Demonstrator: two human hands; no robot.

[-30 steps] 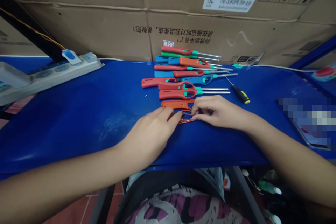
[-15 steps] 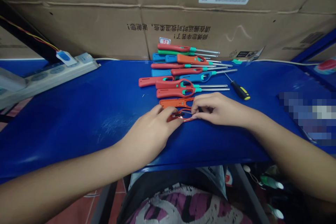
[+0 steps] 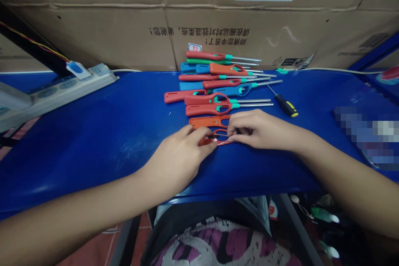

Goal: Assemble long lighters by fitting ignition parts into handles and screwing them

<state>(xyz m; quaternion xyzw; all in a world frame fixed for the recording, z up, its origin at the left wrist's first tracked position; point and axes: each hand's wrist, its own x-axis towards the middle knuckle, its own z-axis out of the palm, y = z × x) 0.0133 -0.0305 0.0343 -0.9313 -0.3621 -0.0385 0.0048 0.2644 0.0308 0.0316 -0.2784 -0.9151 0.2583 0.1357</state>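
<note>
An opened orange lighter casing [image 3: 223, 143] lies on the blue table between my hands, with a thin wire and a small dark part inside it. My left hand [image 3: 183, 149] has its thumb and fingers closed on the casing's left part. At the casing's right end, my right hand [image 3: 254, 129] pinches with thumb and forefinger; what sits between those fingertips is hidden. Just beyond lies another orange casing half [image 3: 205, 121], partly covered by my right hand. Red long-necked gas lighters [image 3: 205, 109] with metal tubes and teal triggers lie behind it.
More red, blue, green and orange lighters [image 3: 229, 68] are piled toward the cardboard box [image 3: 109, 37] at the back. A black-and-yellow screwdriver [image 3: 286, 105] lies right of them. A power strip [image 3: 62, 87] runs along the left. The table's front edge [image 3: 218, 196] is near my lap.
Both hands stay at the orange casing, with barely any finger movement. The view has shifted very slightly; the pile of lighters and the screwdriver lie as before.
</note>
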